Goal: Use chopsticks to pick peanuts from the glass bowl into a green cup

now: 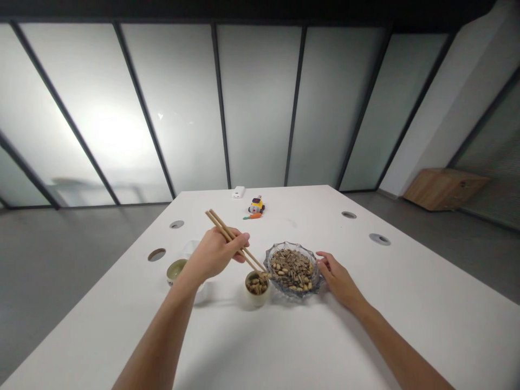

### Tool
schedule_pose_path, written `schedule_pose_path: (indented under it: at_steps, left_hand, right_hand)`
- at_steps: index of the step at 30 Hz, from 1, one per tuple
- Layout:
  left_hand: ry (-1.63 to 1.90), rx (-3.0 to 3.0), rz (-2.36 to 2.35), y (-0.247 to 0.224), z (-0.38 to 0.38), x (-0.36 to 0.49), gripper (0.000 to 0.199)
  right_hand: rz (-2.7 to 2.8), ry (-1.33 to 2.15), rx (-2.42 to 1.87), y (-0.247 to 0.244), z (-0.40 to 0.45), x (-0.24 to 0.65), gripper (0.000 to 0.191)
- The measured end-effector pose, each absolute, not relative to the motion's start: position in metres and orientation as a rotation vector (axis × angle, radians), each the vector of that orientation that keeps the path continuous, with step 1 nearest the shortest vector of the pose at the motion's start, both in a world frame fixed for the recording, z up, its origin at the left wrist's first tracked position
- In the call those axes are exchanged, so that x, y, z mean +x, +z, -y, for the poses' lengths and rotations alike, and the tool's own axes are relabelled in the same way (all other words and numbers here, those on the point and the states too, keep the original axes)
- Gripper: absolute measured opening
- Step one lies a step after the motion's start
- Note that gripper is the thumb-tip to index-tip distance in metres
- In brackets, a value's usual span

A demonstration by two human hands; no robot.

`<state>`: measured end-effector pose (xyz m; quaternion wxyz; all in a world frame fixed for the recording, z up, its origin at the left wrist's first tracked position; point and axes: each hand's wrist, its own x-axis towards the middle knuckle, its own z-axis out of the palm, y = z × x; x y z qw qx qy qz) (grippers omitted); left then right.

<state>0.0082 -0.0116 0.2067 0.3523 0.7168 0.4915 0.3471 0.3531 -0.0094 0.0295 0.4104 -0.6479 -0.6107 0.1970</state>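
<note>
My left hand (221,249) is closed around a pair of wooden chopsticks (216,221), which slant down to the right. Their tips reach the rim of a small pale cup (257,299), where a light brown piece, perhaps a peanut, shows at the tips. Inside the cup are several peanuts (257,285). Just right of it stands a clear scalloped glass bowl (289,293) full of striped sunflower seeds (294,264) with peanuts mixed in. At the bowl's right rim, my right hand (337,276) holds the edge with its fingers.
Partly behind my left forearm are a green-lined bowl (176,269) and a clear plastic container (190,247). Farther back lie a toy carrot (254,216), a yellow toy car (257,205) and a white box-shaped object (238,192). Round holes (156,254) pierce the white table (244,346).
</note>
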Motion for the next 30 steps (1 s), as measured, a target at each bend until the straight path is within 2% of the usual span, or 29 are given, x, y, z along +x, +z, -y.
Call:
schedule_pose_path:
  at_steps: [7, 11, 17, 24, 30]
  left_hand:
    - [0.786, 1.843, -1.312, 0.198, 0.003, 0.006, 0.031]
    - [0.921, 1.870, -1.273, 0.189, 0.006, 0.025, 0.032]
    - [1.164, 1.932, -1.055, 0.153, 0.014, 0.087, 0.029]
    - [1.085, 2.011, -0.675, 0.116, 0.007, 0.122, 0.023]
    - [1.072, 2.096, -0.656, 0.109, 0.005, 0.125, 0.025]
  right_hand:
    - [1.543, 0.474, -1.628, 0.029, 0.010, 0.354, 0.048]
    - [1.535, 0.482, -1.632, 0.028, 0.009, 0.354, 0.048]
    - [1.512, 0.498, -1.628, 0.029, 0.010, 0.353, 0.049]
    - [1.517, 0.497, -1.617, 0.031, 0.010, 0.352, 0.047]
    - [1.516, 0.488, -1.616, 0.031, 0.010, 0.352, 0.047]
